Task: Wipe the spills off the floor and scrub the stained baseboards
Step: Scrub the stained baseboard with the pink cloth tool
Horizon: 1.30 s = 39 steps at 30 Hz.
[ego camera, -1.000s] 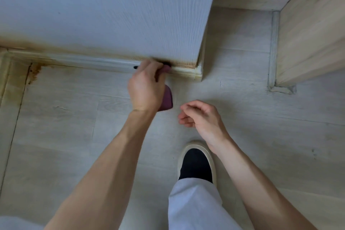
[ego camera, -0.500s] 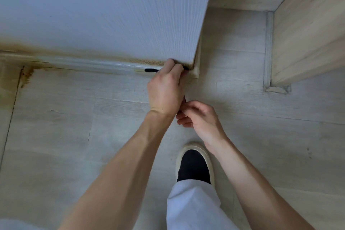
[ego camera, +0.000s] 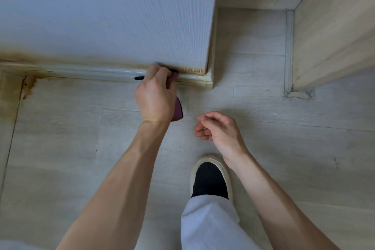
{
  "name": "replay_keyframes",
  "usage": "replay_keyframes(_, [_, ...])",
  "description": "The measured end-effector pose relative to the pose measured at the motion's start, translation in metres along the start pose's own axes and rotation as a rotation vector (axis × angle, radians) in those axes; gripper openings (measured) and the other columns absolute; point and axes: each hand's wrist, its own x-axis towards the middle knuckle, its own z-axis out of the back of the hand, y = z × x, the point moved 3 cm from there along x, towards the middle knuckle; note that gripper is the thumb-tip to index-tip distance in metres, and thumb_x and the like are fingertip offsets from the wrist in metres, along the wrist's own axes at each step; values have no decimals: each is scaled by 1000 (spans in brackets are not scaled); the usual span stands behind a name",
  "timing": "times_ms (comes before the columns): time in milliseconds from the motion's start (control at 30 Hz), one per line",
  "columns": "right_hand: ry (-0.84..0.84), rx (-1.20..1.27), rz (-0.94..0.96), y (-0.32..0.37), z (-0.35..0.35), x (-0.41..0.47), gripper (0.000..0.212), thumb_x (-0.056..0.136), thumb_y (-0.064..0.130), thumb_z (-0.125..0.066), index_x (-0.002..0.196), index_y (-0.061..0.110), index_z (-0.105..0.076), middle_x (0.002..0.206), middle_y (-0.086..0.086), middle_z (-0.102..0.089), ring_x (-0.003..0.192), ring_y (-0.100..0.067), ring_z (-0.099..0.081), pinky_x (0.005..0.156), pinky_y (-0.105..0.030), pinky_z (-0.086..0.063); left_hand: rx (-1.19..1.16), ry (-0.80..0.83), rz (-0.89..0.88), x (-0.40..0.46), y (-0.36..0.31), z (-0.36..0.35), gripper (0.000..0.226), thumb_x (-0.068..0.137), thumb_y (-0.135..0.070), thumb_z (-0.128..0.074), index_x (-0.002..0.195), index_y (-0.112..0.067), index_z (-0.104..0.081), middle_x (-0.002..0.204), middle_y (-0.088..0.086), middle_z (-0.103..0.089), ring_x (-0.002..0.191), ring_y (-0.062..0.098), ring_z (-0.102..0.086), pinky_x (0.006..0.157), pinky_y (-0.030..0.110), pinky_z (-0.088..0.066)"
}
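My left hand (ego camera: 155, 95) is shut on a maroon scrub brush (ego camera: 178, 110) whose dark bristles press against the white baseboard (ego camera: 85, 71) under the pale blue-white wall panel (ego camera: 105, 16). Most of the brush is hidden by the hand. Brown staining runs along the panel's bottom edge and the baseboard top, and a brown stain (ego camera: 29, 85) marks the floor at the far left. My right hand (ego camera: 217, 128) hovers over the floor, fingers loosely curled and holding nothing.
The baseboard ends at a corner piece (ego camera: 209, 81) to the right of the brush. A light wooden cabinet side (ego camera: 332, 32) stands at the right. My shoe (ego camera: 211, 176) and white trouser leg (ego camera: 211, 223) are on the pale wood floor below the hands.
My left hand slid the brush right along the baseboard toward the corner, then back left. My right hand stayed about where it was.
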Motion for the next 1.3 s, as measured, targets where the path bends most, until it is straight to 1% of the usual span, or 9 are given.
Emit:
replay_keyframes(367, [35,-22,21,9,4,-1,19,98,4,-55,88,9,-71,77,-7,-75,69,-17,-71,65,-22,-54,-91,-9,-96,-16,-55,-23,21,92,-18,-63,73,-9,-61,81,4,-61,55,27,-51,51,27,-27])
replay_keyframes(500, [26,-29,-11,9,-3,-3,20,96,2,-51,86,6,-68,72,-6,-72,64,-15,-69,65,-24,-52,-81,71,-90,-15,-56,-25,16,91,-11,-65,76,-10,-59,87,3,-62,59,31,-54,47,35,-39])
replay_keyframes(633, [30,-66,-4,15,-16,-5,24,94,-4,-45,82,6,-63,62,-1,-64,56,-11,-61,64,-30,-50,-166,129,-62,-15,-62,-25,10,91,-15,-65,81,-11,-65,89,1,-62,67,28,-57,52,37,-44])
replay_keyframes(733, [5,-29,23,15,-16,-3,21,94,-10,-38,86,-6,-58,67,-10,-53,62,-21,-49,63,-36,-43,-237,259,-137,-13,-78,-22,11,96,-24,-65,94,-21,-76,88,-6,-62,75,22,-63,58,37,-45])
replay_keyframes(800, [0,-28,29,15,-16,-9,19,94,-9,-39,85,-9,-56,67,-10,-53,63,-21,-49,67,-39,-43,-296,236,-71,-20,-76,-10,12,95,-21,-66,98,-25,-77,89,-11,-61,75,15,-62,62,37,-48])
replay_keyframes(867, [30,-66,23,10,-11,-13,22,92,-5,-45,80,1,-61,61,-2,-61,57,-15,-56,68,-35,-46,-329,172,-20,-33,-66,-1,10,94,-21,-69,98,-25,-77,88,-13,-63,75,9,-60,65,35,-49])
replay_keyframes(1000, [75,-78,-10,-6,-9,-22,16,97,7,-57,91,7,-72,80,-9,-76,72,-19,-71,71,-29,-53,-304,48,79,-44,-34,17,5,94,-25,-73,94,-23,-78,84,-10,-64,74,9,-58,66,31,-47])
replay_keyframes(1167, [37,-47,-19,-6,-3,-22,13,98,10,-60,97,8,-73,84,-10,-77,74,-21,-73,73,-31,-54,-171,48,90,-20,-31,8,10,94,-26,-70,94,-19,-77,90,-4,-65,73,22,-61,60,34,-42])
replay_keyframes(1300, [6,-25,-20,-6,9,-20,13,98,9,-60,97,7,-72,83,-11,-77,72,-20,-72,71,-31,-53,-110,46,40,-12,-43,-6,15,92,-18,-69,80,-10,-69,88,0,-64,61,30,-55,56,30,-31])
